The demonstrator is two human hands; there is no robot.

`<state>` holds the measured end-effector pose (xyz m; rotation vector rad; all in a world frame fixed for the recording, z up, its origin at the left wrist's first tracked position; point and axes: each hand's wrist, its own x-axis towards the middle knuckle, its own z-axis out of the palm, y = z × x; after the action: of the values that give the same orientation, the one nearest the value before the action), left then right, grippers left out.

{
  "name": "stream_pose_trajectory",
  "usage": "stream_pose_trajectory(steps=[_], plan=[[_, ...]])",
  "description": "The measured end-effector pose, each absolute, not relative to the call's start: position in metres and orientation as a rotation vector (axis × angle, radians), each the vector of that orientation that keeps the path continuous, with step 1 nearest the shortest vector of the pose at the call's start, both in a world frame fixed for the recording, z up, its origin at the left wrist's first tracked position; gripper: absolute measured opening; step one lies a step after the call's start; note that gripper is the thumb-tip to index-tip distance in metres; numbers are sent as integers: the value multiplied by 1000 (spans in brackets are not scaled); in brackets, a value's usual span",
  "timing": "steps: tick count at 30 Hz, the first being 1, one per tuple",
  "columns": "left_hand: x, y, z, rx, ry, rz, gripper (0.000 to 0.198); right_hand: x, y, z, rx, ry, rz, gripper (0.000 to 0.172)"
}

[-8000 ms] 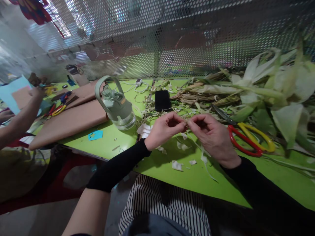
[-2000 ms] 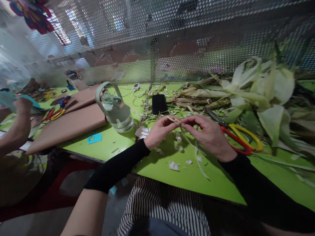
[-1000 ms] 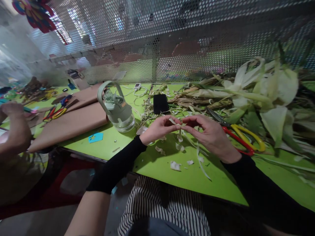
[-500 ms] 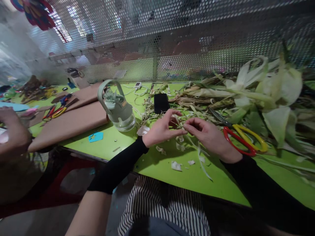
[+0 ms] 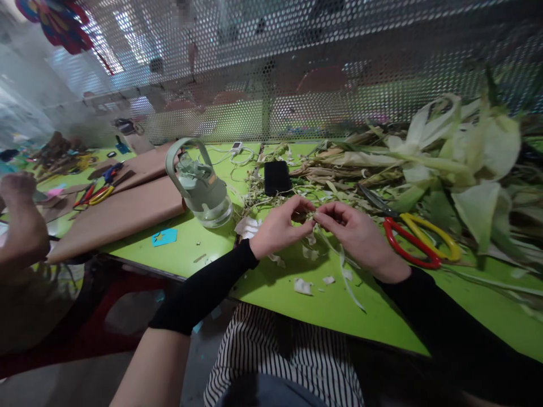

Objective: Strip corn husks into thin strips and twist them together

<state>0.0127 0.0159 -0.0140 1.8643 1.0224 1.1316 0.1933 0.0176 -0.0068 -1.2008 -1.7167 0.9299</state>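
My left hand (image 5: 280,226) and my right hand (image 5: 355,234) meet above the green table (image 5: 297,299), fingertips pinched together on a thin pale strip of corn husk (image 5: 313,217). Both hands are closed in a pinch. More of the strip trails down under my right hand to the table. Torn white husk scraps (image 5: 304,285) lie below my hands. Red and yellow scissors (image 5: 419,242) rest just right of my right hand.
A heap of corn husks (image 5: 445,158) fills the right back of the table. A black phone (image 5: 276,177) and a pale green water bottle (image 5: 199,183) stand behind my left hand. Brown boards (image 5: 123,206) lie left. Another person's arm (image 5: 21,232) works at far left. A perforated metal screen (image 5: 271,62) closes the back.
My left fingers, spread half a second ago, have closed back into a pinch on the strip beside my right fingertips. The other person's hand at far left shifted.
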Motion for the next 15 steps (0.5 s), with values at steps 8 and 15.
stream_pose_trajectory(steps=[8,15], plan=[[18,15,-12,1550,988,1118,22,193,14,-3,-1156,-1689,952,25],[20,13,-4,1219,937,1065,14,196,13,-8,-1102,-1773,932,21]])
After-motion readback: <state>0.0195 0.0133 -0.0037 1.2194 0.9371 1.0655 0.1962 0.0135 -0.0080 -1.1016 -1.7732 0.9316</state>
